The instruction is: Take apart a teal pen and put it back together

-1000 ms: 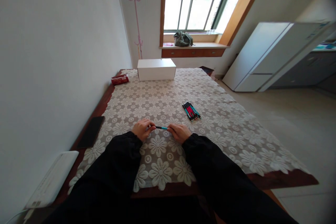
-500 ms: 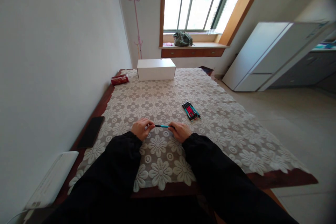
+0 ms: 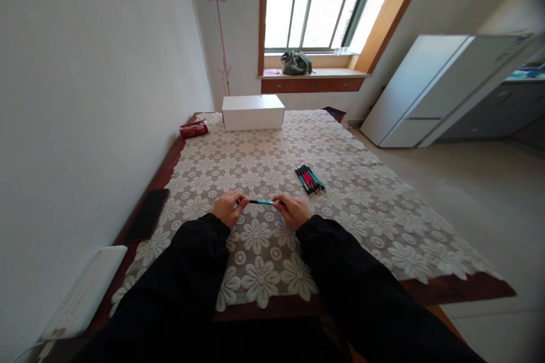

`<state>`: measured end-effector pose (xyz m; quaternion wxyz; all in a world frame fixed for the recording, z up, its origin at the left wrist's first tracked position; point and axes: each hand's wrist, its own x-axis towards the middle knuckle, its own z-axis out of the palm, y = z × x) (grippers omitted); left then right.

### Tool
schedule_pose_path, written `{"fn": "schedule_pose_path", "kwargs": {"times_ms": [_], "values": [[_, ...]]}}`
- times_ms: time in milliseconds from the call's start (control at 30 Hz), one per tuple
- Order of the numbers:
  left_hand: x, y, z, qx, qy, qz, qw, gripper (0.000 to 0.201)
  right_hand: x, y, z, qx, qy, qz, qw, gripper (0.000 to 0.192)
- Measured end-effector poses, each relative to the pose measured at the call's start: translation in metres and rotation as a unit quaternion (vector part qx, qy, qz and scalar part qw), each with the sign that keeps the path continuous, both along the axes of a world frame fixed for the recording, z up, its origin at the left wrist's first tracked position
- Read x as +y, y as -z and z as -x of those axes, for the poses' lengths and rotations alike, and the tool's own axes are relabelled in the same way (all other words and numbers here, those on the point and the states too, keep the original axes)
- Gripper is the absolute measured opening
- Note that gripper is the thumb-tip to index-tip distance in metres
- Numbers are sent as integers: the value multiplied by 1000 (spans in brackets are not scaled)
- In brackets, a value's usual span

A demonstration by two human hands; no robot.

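Observation:
Both my hands hold one teal pen (image 3: 261, 202) level above the lace tablecloth (image 3: 361, 204). My left hand (image 3: 229, 207) pinches its left end and my right hand (image 3: 293, 210) pinches its right end. The pen's ends are hidden inside my fingers. A small bundle of red, teal and black pens (image 3: 309, 178) lies on the cloth a little beyond my right hand, apart from it.
A white box (image 3: 252, 112) stands at the far end of the table, with a red packet (image 3: 193, 129) left of it. A dark phone (image 3: 148, 214) and a white device (image 3: 83, 291) lie along the left edge by the wall. A white cabinet (image 3: 430, 88) stands at right.
The pen and both hands have risen slightly and shifted a little away from me; my grip on the pen is the same.

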<state>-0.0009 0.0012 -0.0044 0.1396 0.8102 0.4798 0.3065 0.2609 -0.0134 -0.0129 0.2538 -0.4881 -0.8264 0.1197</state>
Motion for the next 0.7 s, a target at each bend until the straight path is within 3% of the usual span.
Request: {"fn": "schedule_pose_path", "kwargs": {"times_ms": [167,400,700], "values": [[1,1,1,-5,-2,3,1000,31,0,0,0,44,-22,-10,999,17],[1,1,1,-27,39,-10,999,25,0,-1,0,12,-8,-8,1000,16],[0,0,1,-50,10,-32,998,14,1,2,0,43,8,1,999,17]]}}
